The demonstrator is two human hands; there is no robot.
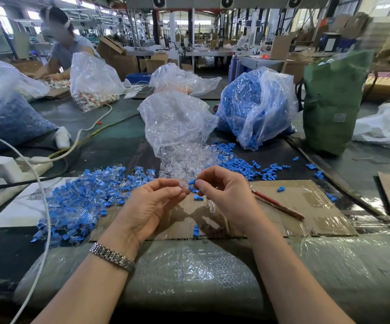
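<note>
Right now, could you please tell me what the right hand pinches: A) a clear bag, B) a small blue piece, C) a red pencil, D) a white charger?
B: the right hand pinches a small blue piece, close to the clear piece in the left hand.

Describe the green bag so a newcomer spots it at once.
Start at the long work table and find the clear bag stuffed with blue parts toward its far right. The green bag stands upright just to the right of it. It is opaque and green, while that neighbour is see-through plastic.
</note>
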